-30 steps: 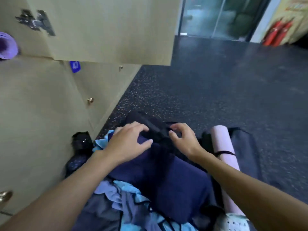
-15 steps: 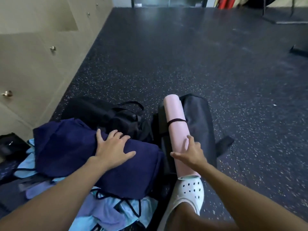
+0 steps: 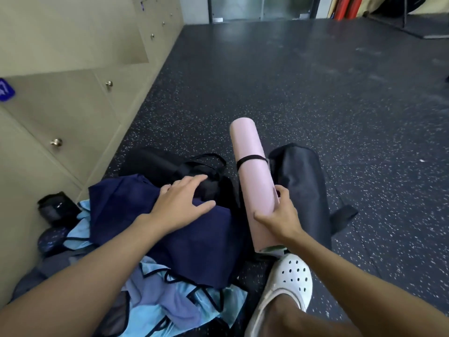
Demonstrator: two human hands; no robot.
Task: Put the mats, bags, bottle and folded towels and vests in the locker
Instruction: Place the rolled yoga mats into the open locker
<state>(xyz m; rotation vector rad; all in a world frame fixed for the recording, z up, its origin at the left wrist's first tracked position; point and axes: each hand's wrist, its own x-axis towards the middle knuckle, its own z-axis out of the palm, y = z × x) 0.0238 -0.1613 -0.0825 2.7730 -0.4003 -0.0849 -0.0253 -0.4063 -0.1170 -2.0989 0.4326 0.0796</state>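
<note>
On the speckled dark floor (image 3: 315,93) beside the beige lockers (image 3: 60,105), I have a heap of gear directly below the camera. My right hand (image 3: 281,220) grips the rolled pink mat (image 3: 250,181) close to its near end, thumb lying across the top and fingers curled round the far side. The roll points away from me, a black strap (image 3: 251,158) cinched around it past the middle, and its near end sits just above the toe of a white clog (image 3: 289,278). It runs between a black bag (image 3: 170,164) on its left and a long dark grey bag (image 3: 301,181) on its right, which lies flat on the floor just beside it. My left hand (image 3: 179,203) rests flat with fingers spread on a bundle of navy fabric (image 3: 170,239), holding nothing, its fingertips reaching onto the black bag. Under the navy bundle and nearer to me lie crumpled light blue vests (image 3: 184,300) with dark trim. To the far left, against the foot of the lockers, a dark bottle (image 3: 54,207) lies on the floor, well apart from both hands. The locker fronts carry small round knobs (image 3: 56,142), and a blue tag (image 3: 6,90) shows at the left edge. Whether any locker stands open I cannot tell.
</note>
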